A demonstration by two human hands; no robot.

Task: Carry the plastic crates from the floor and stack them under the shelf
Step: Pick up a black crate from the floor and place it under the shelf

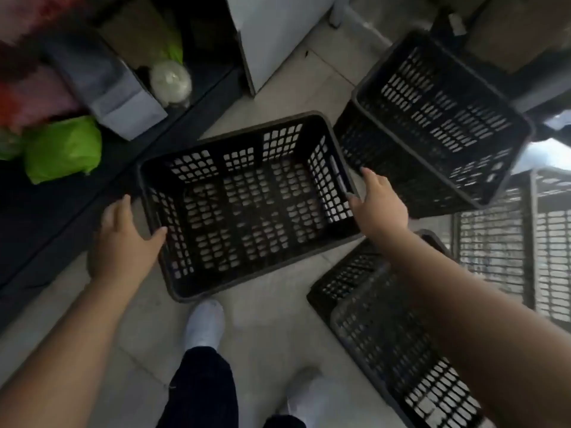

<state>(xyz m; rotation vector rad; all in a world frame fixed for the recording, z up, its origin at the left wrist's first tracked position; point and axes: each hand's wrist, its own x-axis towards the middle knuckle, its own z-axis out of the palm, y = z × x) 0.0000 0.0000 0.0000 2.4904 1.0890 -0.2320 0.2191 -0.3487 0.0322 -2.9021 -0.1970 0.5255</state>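
A black slatted crate [247, 208] sits open side up on the tiled floor [262, 329], in the middle of the view, just ahead of the person's white shoe [205, 322]. The left hand [126, 242] is at the crate's left short end, fingers loosely spread, with the fingertips touching the rim near the near-left corner; it has not closed on anything. The right hand [378, 205] is at the opposite short end, fingers close together and laid over the rim beside the handle slot; whether they curl under the rim cannot be told.

To the right of this crate stands a second crate [438, 118], tilted, its near corner just beside the right hand. A third crate [386, 329] lies under the right forearm, near the first one's near-right corner. More slatted crates [506, 242] show at the right edge.

On the left runs a dark shelf [61, 217] carrying a green bag [61, 149], a grey box [123, 97] and a pale round bundle [170, 81]. A white cabinet [272, 35] stands beyond the first crate.
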